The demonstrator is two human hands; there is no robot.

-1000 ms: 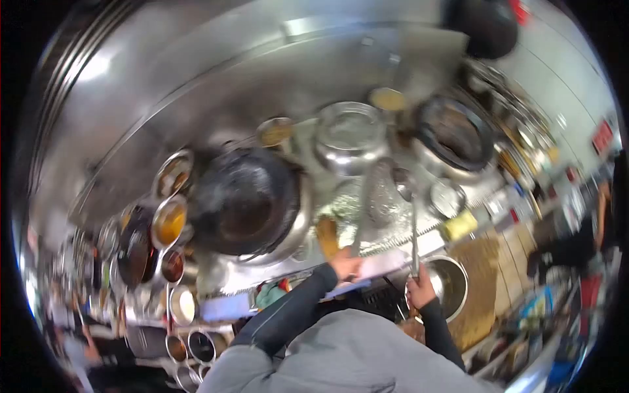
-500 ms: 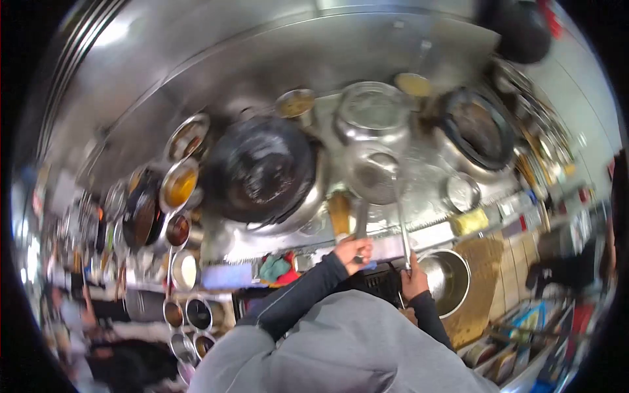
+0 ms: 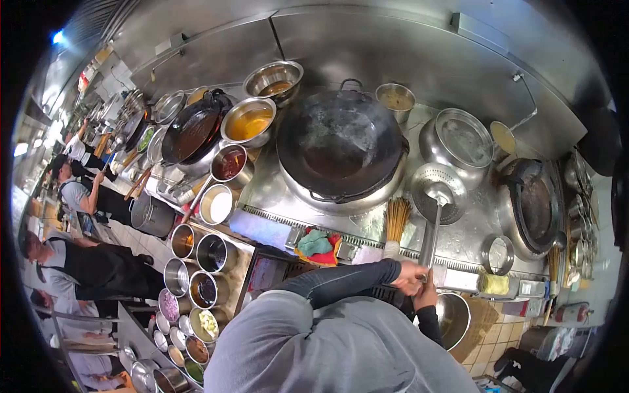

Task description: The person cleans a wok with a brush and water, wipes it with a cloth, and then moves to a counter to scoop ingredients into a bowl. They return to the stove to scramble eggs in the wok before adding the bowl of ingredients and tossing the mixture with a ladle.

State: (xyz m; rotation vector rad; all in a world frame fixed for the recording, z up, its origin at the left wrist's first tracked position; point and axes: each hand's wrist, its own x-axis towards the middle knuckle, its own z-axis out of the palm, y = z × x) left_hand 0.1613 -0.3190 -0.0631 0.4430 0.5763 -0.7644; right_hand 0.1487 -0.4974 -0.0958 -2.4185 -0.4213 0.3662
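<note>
A perforated strainer (image 3: 424, 177) lies over the steel stovetop, with a steel ladle (image 3: 440, 192) resting in its bowl. The two long handles run down side by side towards me. My left hand (image 3: 409, 276) is closed at the strainer's handle end, its fingers partly hidden. Just below and touching it, my right hand (image 3: 426, 296) is wrapped round the end of the ladle's handle. Left of the strainer stands a bamboo brush (image 3: 396, 221). A large black wok (image 3: 337, 147) sits on the burner beyond my left arm, faint steam over its dark, wet inside.
Behind the strainer stands a lidded-looking steel pot (image 3: 464, 137). A second wok (image 3: 534, 206) is at right. Bowls of yellow liquid (image 3: 249, 123) and red sauce (image 3: 229, 164) line the left. A steel bucket (image 3: 452, 318) is by my right arm. Several people work at far left.
My view has swung, so the stove appears farther right. My left hand has come over against my right. The ladle head now lies in the strainer's bowl.
</note>
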